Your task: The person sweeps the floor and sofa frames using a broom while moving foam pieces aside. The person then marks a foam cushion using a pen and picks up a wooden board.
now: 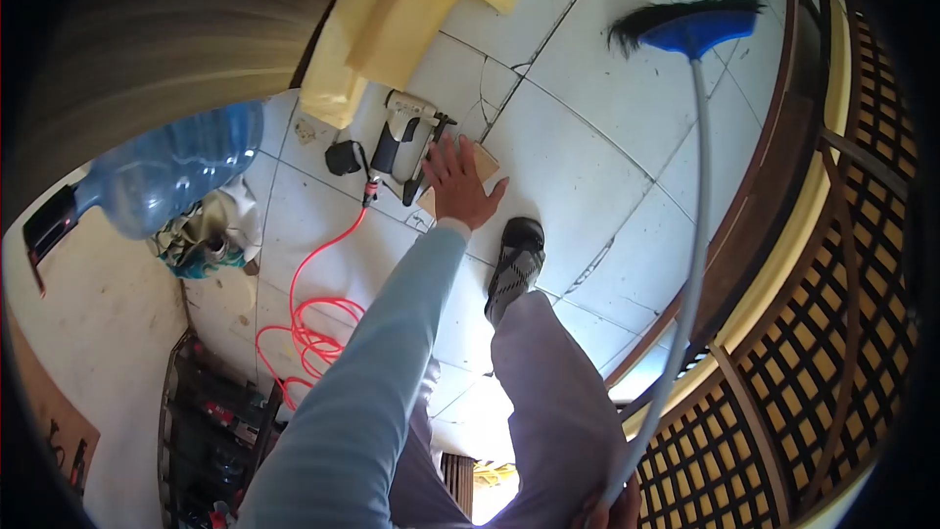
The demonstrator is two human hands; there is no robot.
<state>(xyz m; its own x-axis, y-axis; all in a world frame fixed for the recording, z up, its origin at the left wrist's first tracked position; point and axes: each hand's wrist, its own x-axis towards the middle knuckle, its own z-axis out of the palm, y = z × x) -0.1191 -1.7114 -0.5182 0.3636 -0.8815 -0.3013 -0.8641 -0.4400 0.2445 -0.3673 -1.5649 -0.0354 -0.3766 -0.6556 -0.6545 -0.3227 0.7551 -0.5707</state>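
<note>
My left hand reaches out over the tiled floor, palm down, fingers spread. It is beside a beige and black pneumatic staple gun lying on the tiles, and its fingertips overlap the tool's magazine side. Partly hidden under the hand is a small flat piece of tan wood or board; whether I touch it, I cannot tell. At the bottom edge, my right hand is closed round the grey handle of a broom. The broom's blue head and dark bristles lie at the upper right.
A red air hose runs from the staple gun into loose coils. Yellow foam stands at the top. To the left are a blue water jug and crumpled cloth. A lattice-sided wooden frame fills the right. My shoe is near the hand.
</note>
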